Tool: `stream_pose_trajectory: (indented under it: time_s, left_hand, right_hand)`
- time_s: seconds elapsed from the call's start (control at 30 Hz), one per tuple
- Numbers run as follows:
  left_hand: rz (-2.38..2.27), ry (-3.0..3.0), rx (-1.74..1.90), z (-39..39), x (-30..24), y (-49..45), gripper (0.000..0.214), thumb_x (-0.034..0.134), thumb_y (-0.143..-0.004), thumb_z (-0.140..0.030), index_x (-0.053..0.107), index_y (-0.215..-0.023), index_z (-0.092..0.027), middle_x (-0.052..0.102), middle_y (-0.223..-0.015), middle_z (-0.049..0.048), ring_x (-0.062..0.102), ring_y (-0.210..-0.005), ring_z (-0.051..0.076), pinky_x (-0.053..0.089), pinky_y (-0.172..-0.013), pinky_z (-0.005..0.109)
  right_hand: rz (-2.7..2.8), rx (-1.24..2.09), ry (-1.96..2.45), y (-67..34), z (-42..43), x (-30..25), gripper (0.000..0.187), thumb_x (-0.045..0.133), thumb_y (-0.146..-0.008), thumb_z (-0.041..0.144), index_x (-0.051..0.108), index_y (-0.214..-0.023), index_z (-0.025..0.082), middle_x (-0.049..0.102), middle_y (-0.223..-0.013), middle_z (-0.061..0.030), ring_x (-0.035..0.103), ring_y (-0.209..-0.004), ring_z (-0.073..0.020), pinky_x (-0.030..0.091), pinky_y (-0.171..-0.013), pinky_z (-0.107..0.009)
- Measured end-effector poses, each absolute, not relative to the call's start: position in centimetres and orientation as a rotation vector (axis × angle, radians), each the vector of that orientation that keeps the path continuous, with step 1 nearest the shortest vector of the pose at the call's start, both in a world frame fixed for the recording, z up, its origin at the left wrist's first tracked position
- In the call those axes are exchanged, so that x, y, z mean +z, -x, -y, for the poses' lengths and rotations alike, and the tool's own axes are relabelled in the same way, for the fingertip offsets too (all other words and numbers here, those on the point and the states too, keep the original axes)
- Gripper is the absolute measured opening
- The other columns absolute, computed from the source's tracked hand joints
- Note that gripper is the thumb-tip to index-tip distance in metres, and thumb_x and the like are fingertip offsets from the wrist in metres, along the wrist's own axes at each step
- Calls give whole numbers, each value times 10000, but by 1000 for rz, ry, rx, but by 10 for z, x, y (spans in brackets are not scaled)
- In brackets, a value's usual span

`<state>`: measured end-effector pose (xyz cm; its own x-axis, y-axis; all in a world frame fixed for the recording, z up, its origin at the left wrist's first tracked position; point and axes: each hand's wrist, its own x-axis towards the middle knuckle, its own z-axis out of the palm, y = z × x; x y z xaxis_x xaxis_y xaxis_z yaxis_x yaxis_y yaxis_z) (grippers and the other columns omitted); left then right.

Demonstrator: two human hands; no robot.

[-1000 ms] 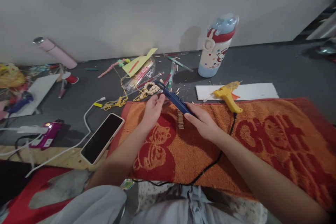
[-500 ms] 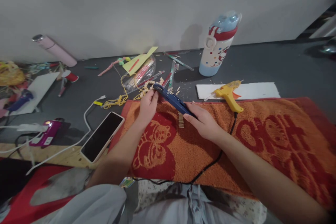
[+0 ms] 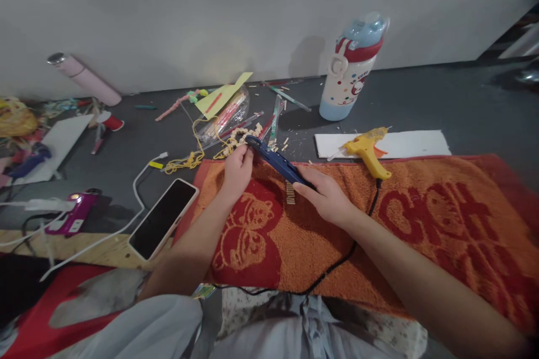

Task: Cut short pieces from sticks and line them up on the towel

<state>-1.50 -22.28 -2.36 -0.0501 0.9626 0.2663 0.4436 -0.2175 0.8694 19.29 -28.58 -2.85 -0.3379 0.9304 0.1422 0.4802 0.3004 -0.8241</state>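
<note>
My right hand is wrapped round the handle end of a long dark blue hand cutter, thumb on top. The tool slants up and left over the orange towel. At its curved head, my left hand is closed with thumb and fingers pinched together; whatever lies between them is hidden. Just under the tool, a small row of short pale stick pieces lies side by side on the towel. More cut bits are scattered on the dark table beyond the tool's head.
A yellow glue gun rests on a white board, its black cord crossing the towel. Behind it stands a cartoon bottle. To the left lie a phone, yellow yarn and a purple power strip. Bagged sticks lie beyond.
The view has shifted very slightly. Both hands and the blue cutter keep nearly the same pose.
</note>
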Motion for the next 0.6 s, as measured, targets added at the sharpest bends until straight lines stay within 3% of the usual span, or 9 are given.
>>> stream_pose_trajectory:
  time_s: [0.1, 0.33, 0.6]
  left_hand:
    - [-1501, -1679, 1240, 221, -25, 15, 277, 541, -804, -258, 449, -554, -181, 391, -534, -37, 350, -558, 111, 262, -582, 249]
    - [-1377, -1546, 1280, 219, -27, 13, 101, 573, -752, -253, 586, -690, -174, 545, -653, -12, 484, -629, 121, 376, -635, 248]
    - [-1282, -1505, 1276, 227, -15, 10, 167, 584, -765, -318, 592, -698, -165, 576, -570, -8, 499, -516, 103, 405, -539, 242]
  right_hand:
    - [1966, 941, 1256, -192, 286, -28, 409, 383, -904, 409, 536, -1201, 172, 633, -1125, -118, 581, -1033, -263, 442, -905, -413]
    - [2055, 858, 1264, -190, 292, -26, 500, 366, -904, 444, 422, -1307, 153, 565, -1228, -161, 519, -1143, -296, 400, -965, -462]
    - [2153, 720, 1241, -196, 293, -20, 616, 334, -890, 516, 397, -1320, 80, 571, -1173, -206, 504, -1142, -342, 414, -953, -488]
